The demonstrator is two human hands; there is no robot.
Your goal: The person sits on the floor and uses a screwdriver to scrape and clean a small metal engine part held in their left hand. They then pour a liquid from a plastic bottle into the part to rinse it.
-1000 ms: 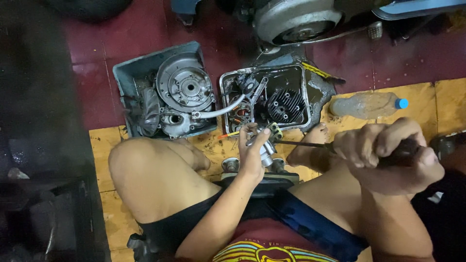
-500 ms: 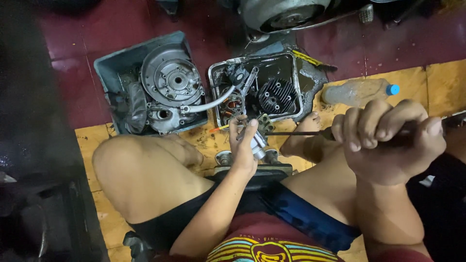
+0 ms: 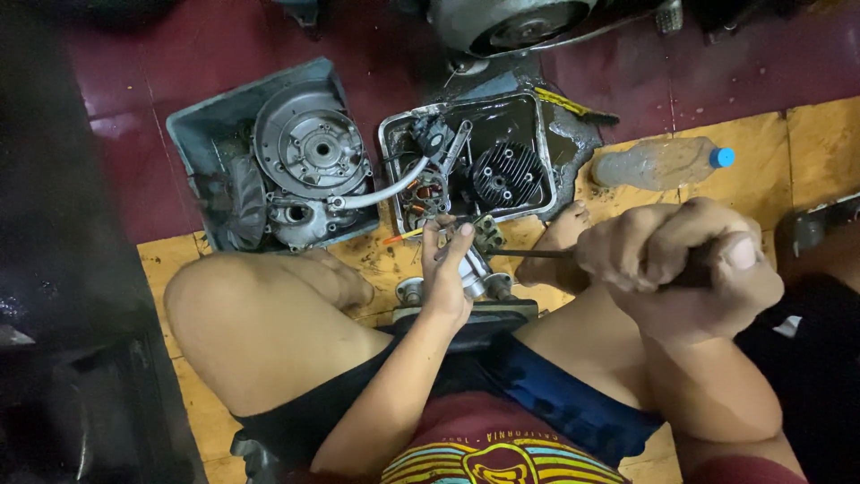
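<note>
While both grips closed: left hand (image 3: 445, 273) holds one carburetor (image 3: 473, 267), right hand (image 3: 676, 264) one screwdriver (image 3: 537, 254).

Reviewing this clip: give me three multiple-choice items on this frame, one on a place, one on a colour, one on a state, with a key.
1. Where does the plastic bottle lie?
A. on the wooden floor to the right of the metal tray
B. inside the grey tray
C. on the person's lap

2. What colour is the bottle's cap?
A. red
B. blue
C. white

3. How is the right hand set?
A. open and flat on the floor
B. resting empty on the knee
C. closed in a fist on a long, thin tool

Key:
1 A, the bottle lies on its side on the boards beside the tray.
2 B, the cap at its right end is blue.
3 C, the fingers wrap the handle while the shaft points toward the small metal part under the left hand.
</note>
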